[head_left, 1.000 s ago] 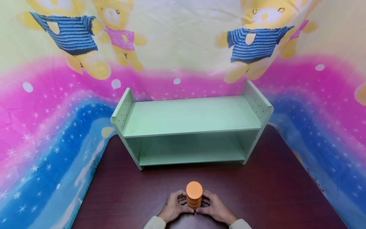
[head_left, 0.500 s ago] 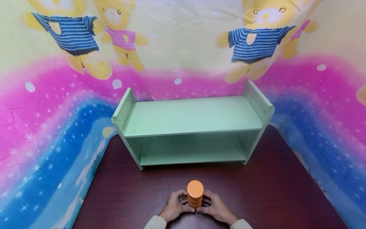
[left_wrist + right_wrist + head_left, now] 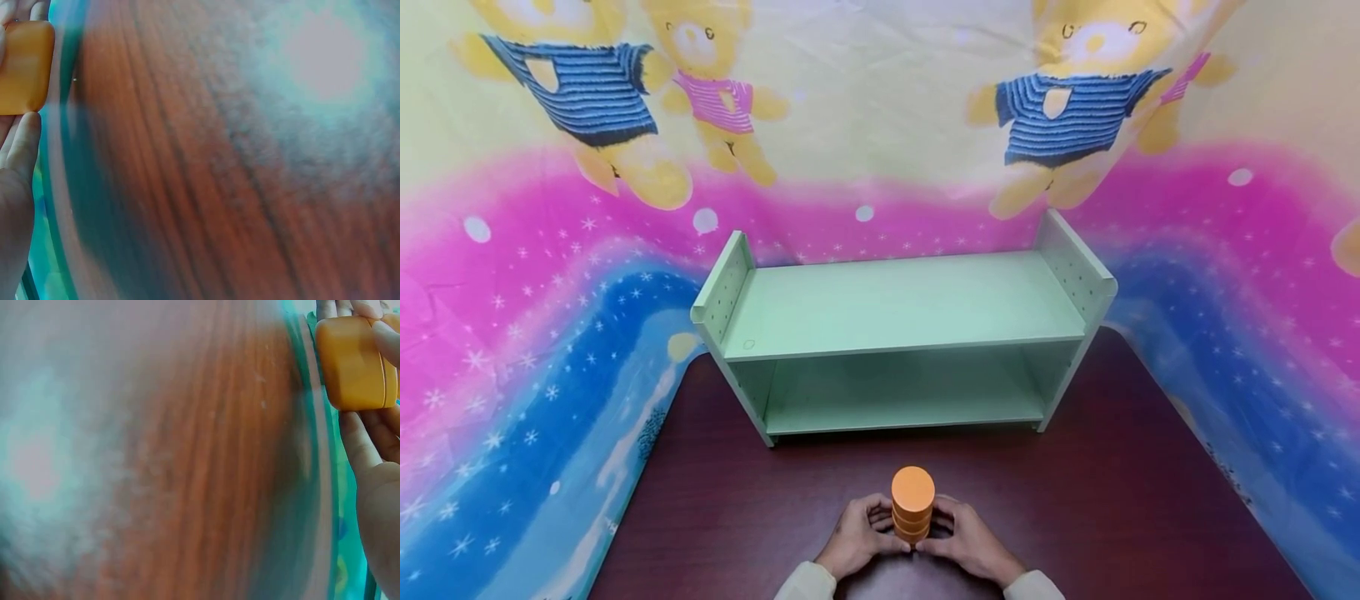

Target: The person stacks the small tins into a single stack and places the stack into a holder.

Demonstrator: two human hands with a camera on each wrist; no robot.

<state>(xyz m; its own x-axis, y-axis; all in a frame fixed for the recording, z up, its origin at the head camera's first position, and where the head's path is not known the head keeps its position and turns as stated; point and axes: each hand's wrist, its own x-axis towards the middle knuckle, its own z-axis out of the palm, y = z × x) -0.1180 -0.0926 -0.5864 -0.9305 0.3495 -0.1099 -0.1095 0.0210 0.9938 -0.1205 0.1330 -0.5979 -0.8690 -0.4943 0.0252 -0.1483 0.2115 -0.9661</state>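
An orange cylinder [image 3: 913, 492] with grooves round its side stands at the near side of the table, between both hands. Its flat round top faces up towards the head camera. My left hand [image 3: 859, 537] grips it from the left, with the thumb at the near side and fingers on the far side. From the right, my right hand [image 3: 967, 543] holds it the same way, the thumb tips close together. In the right wrist view the cylinder [image 3: 355, 362] shows a seam between the fingers and thumb. Whether its base touches the table is hidden.
A pale green two-tier shelf [image 3: 902, 304] stands at the back of the dark red-brown table [image 3: 1112, 500]. Its lower tier opens towards me. Behind and to both sides hangs a cloth [image 3: 865, 108] printed with teddy bears.
The cylinder's top has shifted slightly up and to the right in the head view. Both hands keep their grip and have hardly moved.
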